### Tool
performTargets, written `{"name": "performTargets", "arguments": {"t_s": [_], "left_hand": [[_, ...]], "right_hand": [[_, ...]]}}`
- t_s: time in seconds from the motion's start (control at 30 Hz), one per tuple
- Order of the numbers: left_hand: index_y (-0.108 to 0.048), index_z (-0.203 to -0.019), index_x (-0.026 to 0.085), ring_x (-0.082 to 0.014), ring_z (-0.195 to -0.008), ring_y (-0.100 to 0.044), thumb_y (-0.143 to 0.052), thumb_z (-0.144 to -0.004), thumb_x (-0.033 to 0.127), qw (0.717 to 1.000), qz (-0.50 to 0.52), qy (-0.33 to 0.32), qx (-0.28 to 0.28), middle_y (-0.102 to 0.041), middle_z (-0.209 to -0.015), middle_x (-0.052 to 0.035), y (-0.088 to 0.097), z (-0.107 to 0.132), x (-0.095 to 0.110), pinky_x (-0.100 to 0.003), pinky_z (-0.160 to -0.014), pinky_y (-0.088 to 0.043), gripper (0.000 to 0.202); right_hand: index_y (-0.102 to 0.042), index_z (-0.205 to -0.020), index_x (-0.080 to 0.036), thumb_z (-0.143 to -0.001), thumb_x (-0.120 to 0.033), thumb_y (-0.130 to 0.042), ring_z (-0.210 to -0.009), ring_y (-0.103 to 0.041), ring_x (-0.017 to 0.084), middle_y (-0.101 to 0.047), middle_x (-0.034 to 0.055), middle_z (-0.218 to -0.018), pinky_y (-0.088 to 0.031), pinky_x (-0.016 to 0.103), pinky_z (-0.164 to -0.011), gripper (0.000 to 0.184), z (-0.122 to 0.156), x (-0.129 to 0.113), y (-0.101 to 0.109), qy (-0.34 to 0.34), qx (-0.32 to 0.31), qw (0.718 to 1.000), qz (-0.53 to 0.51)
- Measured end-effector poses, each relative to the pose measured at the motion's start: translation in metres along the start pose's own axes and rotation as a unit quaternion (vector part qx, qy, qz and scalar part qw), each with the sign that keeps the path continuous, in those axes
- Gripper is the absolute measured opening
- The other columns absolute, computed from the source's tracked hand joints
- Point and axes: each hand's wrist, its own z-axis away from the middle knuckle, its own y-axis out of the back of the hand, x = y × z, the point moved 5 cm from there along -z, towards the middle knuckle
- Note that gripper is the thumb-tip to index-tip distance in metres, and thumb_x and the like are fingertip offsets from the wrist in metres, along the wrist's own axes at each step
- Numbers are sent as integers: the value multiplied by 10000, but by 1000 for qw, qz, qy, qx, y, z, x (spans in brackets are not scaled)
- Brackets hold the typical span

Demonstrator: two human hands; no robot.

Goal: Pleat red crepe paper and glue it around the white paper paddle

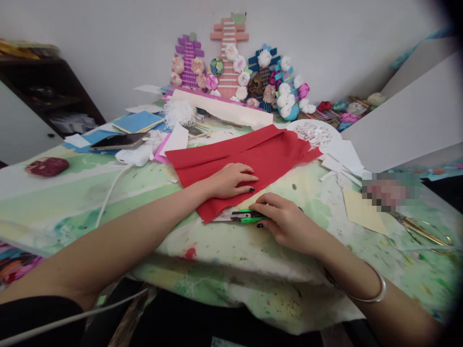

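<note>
A folded red sheet [253, 149], cloth or crepe paper, lies slantwise on the table. My left hand [231, 180] rests flat on it near the front edge, fingers stretched out. Just right of the sheet's near corner, my right hand [282, 221] grips a green and black utility knife [246, 216]. The knife lies low over the table with its pale blade pointing left, along the sheet's near edge. Part of its handle is hidden under my right fingers.
Behind the sheet are a white shredded bundle [180, 114], a plate of white rolled pieces [314, 132] and flower-decorated stick crafts [227, 62]. A phone [119, 141] and white cable [112, 193] lie left. Gold-handled scissors [423, 229] and a cream card [363, 212] lie right.
</note>
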Motion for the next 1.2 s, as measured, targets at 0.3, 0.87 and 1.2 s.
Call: {"name": "performTargets", "arguments": {"t_s": [0.3,0.87,1.2], "left_hand": [[-614,-1262,200,-272,-1241,-505,-531,-933,350,1000,12,17,0,-540,-1346,-146,14,12,11,-437,-1038,-403,371],[-586,-1289,168,-308,-1281,-467,-493,-946,366,998,-44,41,-7,-513,-1382,-174,17,44,22,-497,-1058,-369,406],[-591,-1282,197,-289,-1270,-481,-492,-947,379,998,-51,43,1,-529,-1371,-154,18,44,23,-476,-1052,-381,394]], "right_hand": [[-633,-1111,-129,-843,-63,-433,-893,-566,224,-605,132,-966,-513,363,-760,341,-2,-2,-6,5,2,1000,-3],[-650,-1082,-117,-840,-60,-471,-907,-558,234,-608,144,-965,-494,369,-778,306,-9,-14,-13,19,0,1000,13],[-657,-1065,-138,-808,-28,-464,-877,-565,215,-604,124,-951,-492,350,-765,340,-4,-11,-7,5,2,1000,1]]}}
